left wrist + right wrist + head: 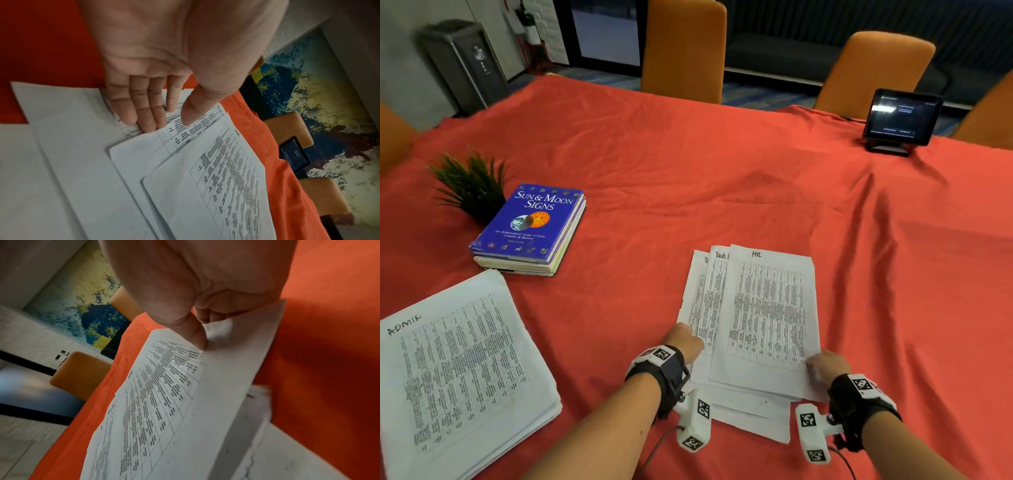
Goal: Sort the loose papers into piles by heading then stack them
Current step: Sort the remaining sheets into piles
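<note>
The fanned papers (726, 308) lie near the table's (688, 164) front edge, long axis away from the person, headings at the far end. The top sheet (767, 315), thin white paper with a printed grid, is pinched by the right hand (825, 365) at its near right corner. The left hand (685, 339) rests on the papers with straight fingers (144, 110).

A: What covers the table (722, 178)?

B: Red-orange cloth, matt and creased.

A: And the loose papers (767, 315)?

B: Thin white paper, matt, printed with dense tables; the ADMIN pile (458, 370) looks the same.

A: The book (530, 222)?

B: Glossy blue cover over paper pages.

A: The far side?

B: A tablet (902, 116) with a shiny glass screen, and chairs (685, 48) in matt orange fabric.
</note>
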`<state>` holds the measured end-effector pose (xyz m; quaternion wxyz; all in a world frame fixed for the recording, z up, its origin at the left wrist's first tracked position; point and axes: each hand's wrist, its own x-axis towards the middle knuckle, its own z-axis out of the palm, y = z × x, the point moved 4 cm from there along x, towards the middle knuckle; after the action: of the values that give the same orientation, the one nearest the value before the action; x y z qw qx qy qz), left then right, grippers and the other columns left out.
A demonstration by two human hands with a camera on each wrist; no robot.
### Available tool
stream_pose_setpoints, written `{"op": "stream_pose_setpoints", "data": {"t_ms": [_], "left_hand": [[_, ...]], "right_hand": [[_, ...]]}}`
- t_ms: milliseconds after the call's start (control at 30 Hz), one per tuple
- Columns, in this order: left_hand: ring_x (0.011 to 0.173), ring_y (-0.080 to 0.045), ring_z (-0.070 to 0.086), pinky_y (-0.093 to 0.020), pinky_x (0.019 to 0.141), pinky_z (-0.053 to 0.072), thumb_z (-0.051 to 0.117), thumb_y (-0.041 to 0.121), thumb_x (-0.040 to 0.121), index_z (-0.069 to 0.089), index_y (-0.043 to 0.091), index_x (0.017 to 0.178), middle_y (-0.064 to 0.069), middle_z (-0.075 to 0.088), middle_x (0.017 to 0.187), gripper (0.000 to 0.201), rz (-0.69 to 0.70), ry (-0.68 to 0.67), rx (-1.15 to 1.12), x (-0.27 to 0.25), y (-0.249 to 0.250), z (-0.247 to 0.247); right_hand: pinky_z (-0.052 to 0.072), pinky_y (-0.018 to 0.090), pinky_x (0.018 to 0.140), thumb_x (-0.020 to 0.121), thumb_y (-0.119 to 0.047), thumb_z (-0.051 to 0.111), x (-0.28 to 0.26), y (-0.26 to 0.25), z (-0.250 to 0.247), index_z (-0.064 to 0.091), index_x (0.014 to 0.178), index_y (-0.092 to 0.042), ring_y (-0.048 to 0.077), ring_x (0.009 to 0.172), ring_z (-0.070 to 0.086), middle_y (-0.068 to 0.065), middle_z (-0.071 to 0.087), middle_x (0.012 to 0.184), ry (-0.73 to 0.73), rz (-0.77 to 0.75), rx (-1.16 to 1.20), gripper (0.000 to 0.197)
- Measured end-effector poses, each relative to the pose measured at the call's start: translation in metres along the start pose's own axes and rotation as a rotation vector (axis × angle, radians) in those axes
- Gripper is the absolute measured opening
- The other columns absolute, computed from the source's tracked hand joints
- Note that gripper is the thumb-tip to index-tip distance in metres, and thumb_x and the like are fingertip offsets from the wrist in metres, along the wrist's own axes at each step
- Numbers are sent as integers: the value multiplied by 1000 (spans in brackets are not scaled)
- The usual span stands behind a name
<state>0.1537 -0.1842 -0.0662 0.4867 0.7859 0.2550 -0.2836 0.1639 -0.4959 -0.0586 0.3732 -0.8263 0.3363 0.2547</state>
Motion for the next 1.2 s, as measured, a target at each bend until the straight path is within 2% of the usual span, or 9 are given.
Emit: {"op": "stream_pose_setpoints", "data": {"t_ms": [133,300,533,667,800,933,1067,1133,1200], "left_hand": [[82,-22,66,-29,74,54,58,15,71,64,12,99,-4,70,95,28,30,-32,16,1,-2,9],[95,-19,65,-27,83,53,61,21,76,65,17,105,1,69,103,30,93,-100,45,-15,6,22],[93,-22,67,-39,80,59,61,23,78,66,19,111,1,70,106,33,145,-109,34,-22,9,21],[96,-22,67,-31,80,57,54,14,88,63,23,116,2,69,109,30,264,-137,8,-29,18,17],[95,-22,67,-33,78,57,54,15,90,61,25,113,-2,69,112,26,351,-248,-49,-36,26,20],[100,-20,66,-34,85,56,57,17,91,60,26,111,-2,68,114,22,343,-299,-69,-36,27,22],[92,-16,61,-26,81,49,64,31,88,60,18,113,0,64,107,28,250,-10,-164,-24,15,1],[92,-18,58,-24,78,45,63,27,87,56,15,117,-1,61,110,33,143,228,-79,-16,0,-19],[97,-21,59,-26,82,48,60,18,85,54,15,123,-5,61,119,38,78,295,2,-14,-9,-30]], "right_hand": [[45,34,90,90,-3,52,-3,-4,12,61,119,6,28,92,54,22,64,113,52,-44,7,32],[47,31,86,89,2,49,-11,-13,27,63,119,3,27,89,58,14,64,99,2,-110,-2,33],[42,11,42,91,3,47,-20,-23,26,62,95,-2,14,62,54,10,63,83,-11,-178,42,16],[44,25,62,88,-8,58,-15,-20,18,65,103,0,19,69,59,12,68,90,32,-146,136,18],[50,32,67,87,-28,67,-9,-20,9,58,106,-5,29,84,65,11,65,94,23,-80,371,31],[51,55,93,80,-12,69,4,-12,6,63,108,5,37,97,67,21,69,106,-9,-36,547,33],[53,54,88,85,0,60,1,-9,5,63,105,4,37,90,67,24,68,105,14,-54,588,20],[54,50,86,86,0,59,1,-5,5,63,107,4,35,85,66,23,68,102,38,-68,555,22],[54,44,82,87,-2,58,0,-1,6,63,107,4,32,81,64,20,68,95,75,-76,489,21]]}}
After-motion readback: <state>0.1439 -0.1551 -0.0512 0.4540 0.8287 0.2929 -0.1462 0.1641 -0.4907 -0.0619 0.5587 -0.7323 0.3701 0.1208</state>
